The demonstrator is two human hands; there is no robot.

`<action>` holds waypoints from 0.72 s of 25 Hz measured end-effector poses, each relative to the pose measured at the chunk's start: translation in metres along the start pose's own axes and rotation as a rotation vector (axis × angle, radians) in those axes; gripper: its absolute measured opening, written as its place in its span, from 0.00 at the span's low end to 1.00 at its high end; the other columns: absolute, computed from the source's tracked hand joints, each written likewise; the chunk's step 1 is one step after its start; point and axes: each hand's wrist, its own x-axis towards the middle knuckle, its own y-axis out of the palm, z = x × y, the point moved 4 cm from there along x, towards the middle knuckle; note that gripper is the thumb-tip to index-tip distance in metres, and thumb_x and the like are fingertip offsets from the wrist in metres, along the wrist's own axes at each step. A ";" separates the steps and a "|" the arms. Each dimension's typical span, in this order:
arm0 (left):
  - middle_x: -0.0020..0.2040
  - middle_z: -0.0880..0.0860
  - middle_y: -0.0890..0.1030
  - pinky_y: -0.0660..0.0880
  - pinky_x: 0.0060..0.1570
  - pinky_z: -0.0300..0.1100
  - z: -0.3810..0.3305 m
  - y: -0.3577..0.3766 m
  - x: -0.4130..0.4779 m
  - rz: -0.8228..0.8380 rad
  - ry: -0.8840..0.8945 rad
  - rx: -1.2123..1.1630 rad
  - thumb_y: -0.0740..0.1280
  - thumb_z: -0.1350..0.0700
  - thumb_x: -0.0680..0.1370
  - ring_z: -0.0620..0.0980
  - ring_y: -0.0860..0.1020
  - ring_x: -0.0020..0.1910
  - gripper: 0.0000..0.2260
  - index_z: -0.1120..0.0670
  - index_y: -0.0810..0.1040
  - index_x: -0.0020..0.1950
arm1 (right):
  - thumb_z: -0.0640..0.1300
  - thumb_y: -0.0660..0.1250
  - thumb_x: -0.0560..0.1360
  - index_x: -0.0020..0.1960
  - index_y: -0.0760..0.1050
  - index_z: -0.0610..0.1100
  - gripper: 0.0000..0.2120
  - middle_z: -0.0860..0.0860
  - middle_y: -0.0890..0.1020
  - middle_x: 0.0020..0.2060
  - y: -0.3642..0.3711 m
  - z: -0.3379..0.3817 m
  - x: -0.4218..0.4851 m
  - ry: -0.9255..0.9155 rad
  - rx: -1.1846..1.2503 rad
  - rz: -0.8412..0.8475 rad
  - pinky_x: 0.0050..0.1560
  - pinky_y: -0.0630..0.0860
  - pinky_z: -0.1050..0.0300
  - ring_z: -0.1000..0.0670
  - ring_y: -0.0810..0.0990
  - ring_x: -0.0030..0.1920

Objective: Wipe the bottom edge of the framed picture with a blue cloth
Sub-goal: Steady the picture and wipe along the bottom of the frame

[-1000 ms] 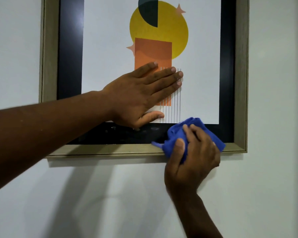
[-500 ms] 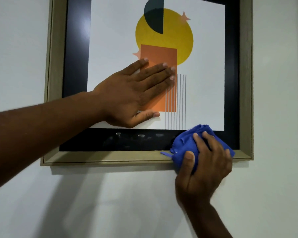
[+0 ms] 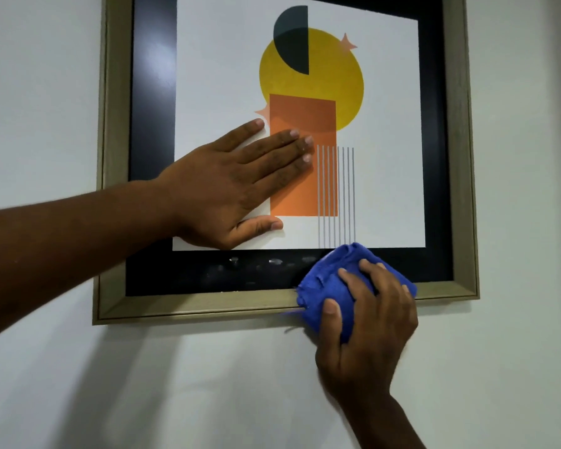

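Observation:
A framed picture (image 3: 460,157) hangs on a white wall, with a beige wooden frame, a black mat and a print of yellow, orange and dark shapes. My left hand (image 3: 237,186) lies flat on the glass, fingers spread over the orange rectangle. My right hand (image 3: 366,322) grips a bunched blue cloth (image 3: 327,280) and presses it onto the bottom edge of the frame (image 3: 191,306), right of the middle. The cloth also covers part of the black mat. Pale smudges show on the black mat left of the cloth.
The white wall (image 3: 208,384) surrounds the frame and carries shadows of my arms below it. The frame's bottom right corner (image 3: 470,293) lies just right of my right hand.
The frame sits lower and further right in view as my head has shifted. My left hand has slid a little left on the glass. The cloth stays at about the same spot on the bottom edge.

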 end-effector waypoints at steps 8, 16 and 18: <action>0.81 0.58 0.50 0.52 0.77 0.59 0.009 0.001 -0.012 -0.010 0.029 0.008 0.44 0.35 0.79 0.56 0.48 0.80 0.36 0.57 0.46 0.79 | 0.55 0.54 0.80 0.62 0.74 0.44 0.20 0.43 0.78 0.62 0.009 0.011 0.001 -0.025 0.015 -0.023 0.64 0.67 0.40 0.44 0.72 0.64; 0.81 0.58 0.50 0.50 0.78 0.59 0.011 0.001 -0.022 0.004 0.039 -0.007 0.43 0.34 0.78 0.55 0.48 0.80 0.37 0.57 0.46 0.79 | 0.52 0.56 0.79 0.60 0.76 0.43 0.18 0.42 0.78 0.61 0.019 0.037 -0.003 0.068 0.016 -0.074 0.63 0.68 0.35 0.44 0.72 0.64; 0.81 0.58 0.50 0.50 0.78 0.59 0.011 0.001 -0.022 0.002 0.027 -0.017 0.42 0.34 0.78 0.55 0.47 0.80 0.37 0.57 0.45 0.79 | 0.53 0.56 0.79 0.60 0.76 0.44 0.18 0.43 0.78 0.61 0.022 0.051 -0.009 0.033 0.019 -0.061 0.64 0.68 0.36 0.45 0.72 0.64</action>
